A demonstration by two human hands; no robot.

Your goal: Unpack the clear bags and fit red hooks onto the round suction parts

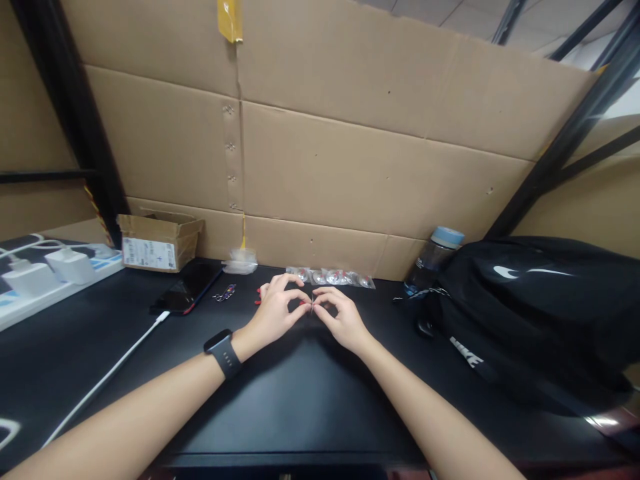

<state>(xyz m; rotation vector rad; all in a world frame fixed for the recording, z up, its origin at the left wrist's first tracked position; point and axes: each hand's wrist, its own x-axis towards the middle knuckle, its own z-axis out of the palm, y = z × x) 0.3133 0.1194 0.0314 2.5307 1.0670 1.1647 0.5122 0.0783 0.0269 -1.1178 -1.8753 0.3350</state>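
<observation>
Left hand [283, 303] and right hand [343, 317]: fingertips pinched narrow on 1 small thin item [313, 305], apparently flat, held between them above black table [295, 407]. Beyond: row of clear packets [333, 277], near cardboard wall [320, 173].

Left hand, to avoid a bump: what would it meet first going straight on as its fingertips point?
The left hand would likely meet the thin piece, then the right hand; depth is unclear.

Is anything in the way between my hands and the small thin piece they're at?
Nothing visible: left hand and right hand both have fingertips at the small thin piece. The clear packets lie beyond, toward the cardboard wall, not between.
</observation>
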